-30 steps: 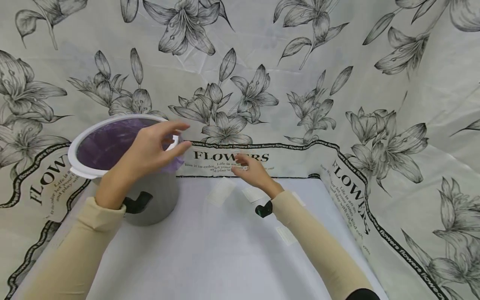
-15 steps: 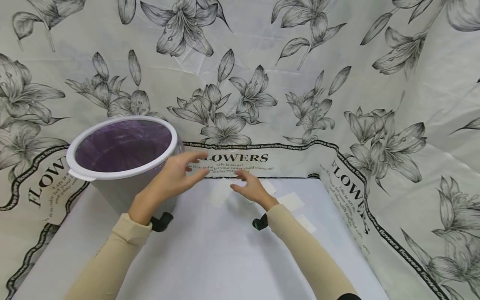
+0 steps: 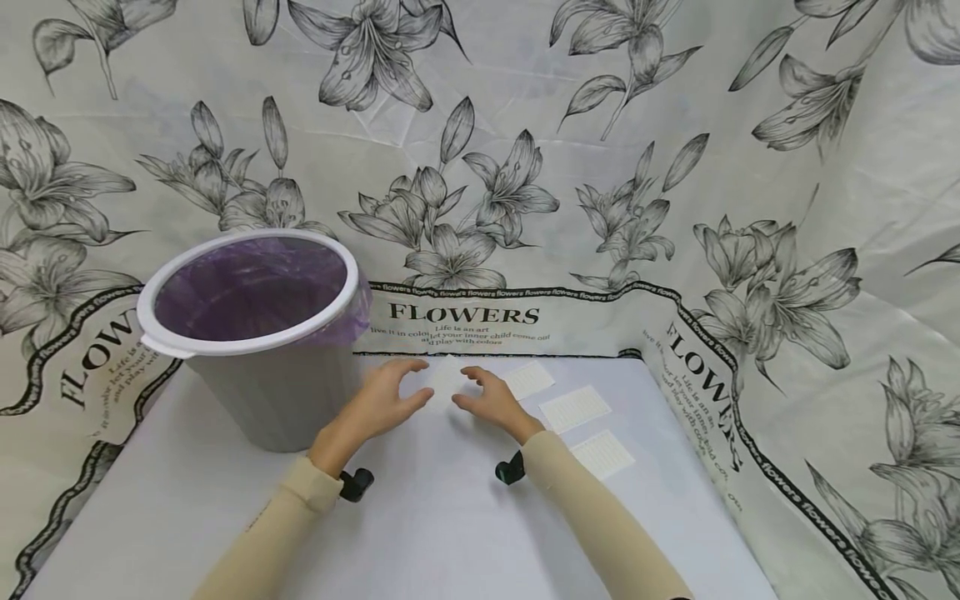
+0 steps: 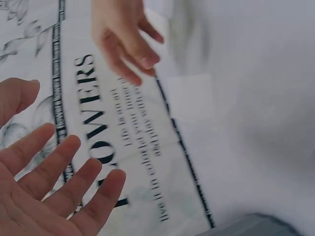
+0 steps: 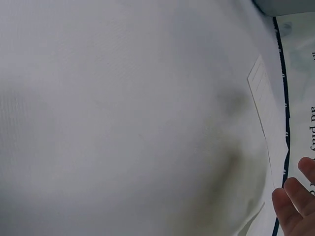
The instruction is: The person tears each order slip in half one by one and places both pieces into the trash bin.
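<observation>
My left hand [image 3: 382, 398] hovers over the white table with thumb and fingers parted. In the left wrist view its fingers [image 4: 64, 189] are spread and hold nothing. Facing it, my right hand [image 3: 491, 400] has loosely bent fingers and nothing in them. Between the two hands lies a white paper card [image 3: 447, 377], partly hidden; the right wrist view shows faint lines on this card [image 5: 266, 103]. To the right of the right hand lie three more lined cards, a far card [image 3: 531, 380], a middle card [image 3: 576, 408] and a near card [image 3: 603, 455].
A grey waste bin [image 3: 277, 400] with a white rim and a purple liner bag [image 3: 348, 321] stands at the left of the table [image 3: 420, 533]. Flower-printed cloth [image 3: 510, 200] hangs behind and along the right side.
My left hand has come from above the bin's rim down and right to the card's left side. The right hand has lowered and shifted slightly left, uncovering the cards on the right.
</observation>
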Demonstrator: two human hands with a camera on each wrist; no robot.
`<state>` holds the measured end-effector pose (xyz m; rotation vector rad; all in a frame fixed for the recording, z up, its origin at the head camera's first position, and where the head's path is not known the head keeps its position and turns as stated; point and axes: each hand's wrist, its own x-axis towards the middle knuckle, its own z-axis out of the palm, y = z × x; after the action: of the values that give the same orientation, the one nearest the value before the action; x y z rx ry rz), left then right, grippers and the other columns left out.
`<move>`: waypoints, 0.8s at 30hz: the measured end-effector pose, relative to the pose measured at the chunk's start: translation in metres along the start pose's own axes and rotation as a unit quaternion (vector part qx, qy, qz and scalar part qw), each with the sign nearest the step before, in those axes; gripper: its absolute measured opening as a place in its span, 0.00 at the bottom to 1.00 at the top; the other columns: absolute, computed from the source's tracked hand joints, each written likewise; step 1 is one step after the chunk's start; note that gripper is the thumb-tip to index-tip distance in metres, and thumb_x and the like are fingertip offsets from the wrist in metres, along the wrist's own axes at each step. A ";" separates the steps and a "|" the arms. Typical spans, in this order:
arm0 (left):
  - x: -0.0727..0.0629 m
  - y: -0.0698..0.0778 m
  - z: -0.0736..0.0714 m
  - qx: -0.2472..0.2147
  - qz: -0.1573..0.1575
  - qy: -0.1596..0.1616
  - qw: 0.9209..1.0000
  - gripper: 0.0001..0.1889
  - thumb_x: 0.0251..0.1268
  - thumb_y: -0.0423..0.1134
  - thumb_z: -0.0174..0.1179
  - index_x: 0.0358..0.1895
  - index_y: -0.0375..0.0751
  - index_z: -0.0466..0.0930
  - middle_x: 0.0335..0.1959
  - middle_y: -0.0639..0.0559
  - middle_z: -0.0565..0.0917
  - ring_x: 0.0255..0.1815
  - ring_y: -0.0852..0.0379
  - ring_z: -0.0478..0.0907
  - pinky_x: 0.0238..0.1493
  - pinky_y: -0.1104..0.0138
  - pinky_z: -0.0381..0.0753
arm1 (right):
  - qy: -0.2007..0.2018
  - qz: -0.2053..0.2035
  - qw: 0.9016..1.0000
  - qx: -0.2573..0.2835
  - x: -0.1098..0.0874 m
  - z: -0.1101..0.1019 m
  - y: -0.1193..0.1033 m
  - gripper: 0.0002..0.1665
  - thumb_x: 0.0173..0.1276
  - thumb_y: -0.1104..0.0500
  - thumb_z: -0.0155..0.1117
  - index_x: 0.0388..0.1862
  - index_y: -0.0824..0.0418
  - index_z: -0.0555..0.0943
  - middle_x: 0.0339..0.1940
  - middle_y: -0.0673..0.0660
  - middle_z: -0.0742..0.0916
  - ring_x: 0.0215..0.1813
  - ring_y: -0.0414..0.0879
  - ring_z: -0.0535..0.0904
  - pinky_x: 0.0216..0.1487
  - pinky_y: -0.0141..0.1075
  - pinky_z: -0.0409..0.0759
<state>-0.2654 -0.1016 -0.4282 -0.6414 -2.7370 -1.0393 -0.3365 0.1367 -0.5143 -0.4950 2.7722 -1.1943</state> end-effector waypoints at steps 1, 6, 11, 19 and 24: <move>-0.001 -0.003 0.005 0.003 -0.010 -0.005 1.000 0.26 0.71 0.45 0.66 0.66 0.34 0.77 0.63 0.38 0.82 0.66 0.39 0.78 0.66 0.46 0.77 | -0.002 0.000 1.000 -0.002 -0.001 0.001 0.001 0.38 0.69 0.47 0.68 0.74 0.59 0.72 0.71 0.65 0.79 0.72 0.64 0.73 0.70 0.58 0.73; -0.001 -0.016 0.028 0.004 -0.067 -0.033 0.997 0.27 0.71 0.46 0.65 0.67 0.36 0.77 0.65 0.38 0.81 0.67 0.40 0.77 0.67 0.47 0.76 | -0.008 -0.002 1.000 -0.017 -0.003 0.005 0.005 0.38 0.70 0.46 0.68 0.74 0.58 0.71 0.71 0.65 0.78 0.74 0.63 0.72 0.72 0.57 0.71; -0.001 -0.027 0.043 0.008 -0.127 -0.038 0.991 0.27 0.70 0.47 0.66 0.67 0.37 0.77 0.65 0.39 0.81 0.67 0.40 0.77 0.67 0.47 0.76 | -0.004 0.000 1.000 -0.021 -0.005 0.007 0.007 0.37 0.70 0.46 0.68 0.74 0.59 0.72 0.71 0.65 0.79 0.74 0.63 0.72 0.73 0.56 0.70; 0.002 -0.046 0.062 -0.005 -0.180 -0.006 0.984 0.28 0.68 0.46 0.68 0.66 0.36 0.77 0.61 0.37 0.83 0.64 0.38 0.79 0.63 0.45 0.78 | 0.004 -0.004 1.000 -0.017 -0.006 0.005 0.012 0.36 0.69 0.48 0.69 0.72 0.60 0.73 0.69 0.66 0.80 0.72 0.63 0.74 0.72 0.56 0.72; 0.008 -0.054 0.073 -0.015 -0.200 0.016 0.979 0.26 0.67 0.45 0.68 0.64 0.35 0.79 0.58 0.37 0.84 0.61 0.38 0.79 0.61 0.46 0.79 | 0.024 -0.004 1.000 -0.014 0.002 0.001 0.017 0.36 0.70 0.50 0.69 0.72 0.60 0.72 0.68 0.65 0.81 0.69 0.62 0.76 0.70 0.55 0.74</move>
<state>-0.2956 -0.0871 -0.5131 -0.0689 -2.8944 -1.1525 -0.3424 0.1458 -0.5271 -0.4879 2.8328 -1.1855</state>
